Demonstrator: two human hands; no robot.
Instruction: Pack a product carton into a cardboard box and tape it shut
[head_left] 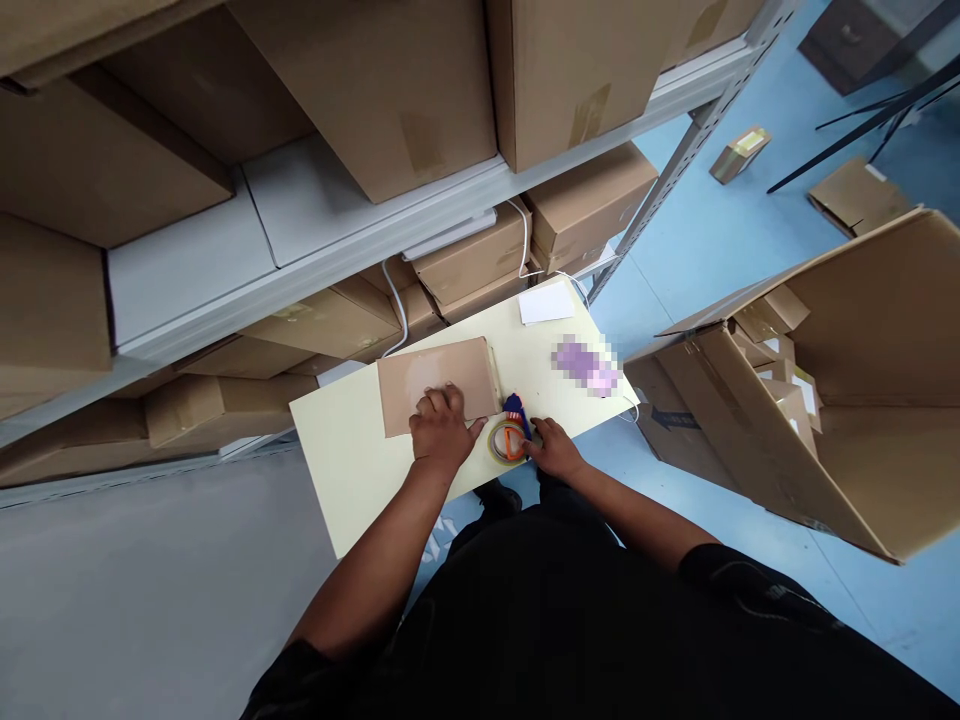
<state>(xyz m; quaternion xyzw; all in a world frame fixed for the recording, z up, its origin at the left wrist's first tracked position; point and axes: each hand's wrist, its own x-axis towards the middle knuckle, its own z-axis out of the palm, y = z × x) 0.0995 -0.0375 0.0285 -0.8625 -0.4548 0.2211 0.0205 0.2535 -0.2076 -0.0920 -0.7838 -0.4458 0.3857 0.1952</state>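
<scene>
On the pale yellow table (334,470) lies a flat brown cardboard box (401,385). My left hand (441,430) rests on its top near the front edge, holding nothing, thumb apart from the fingers. Just right of the box is a blue and orange tape dispenser (514,412) with a roll of tape (498,450) on it. My right hand (556,450) has its thumb and fingers closed round the dispenser's handle side; the grip is partly hidden.
White paper (546,302) and a blurred purple item (581,362) lie on the table's right part. Behind it, a metal shelf (337,270) holds several cartons. A large open carton (720,430) with small boxes inside stands to the right on the blue floor.
</scene>
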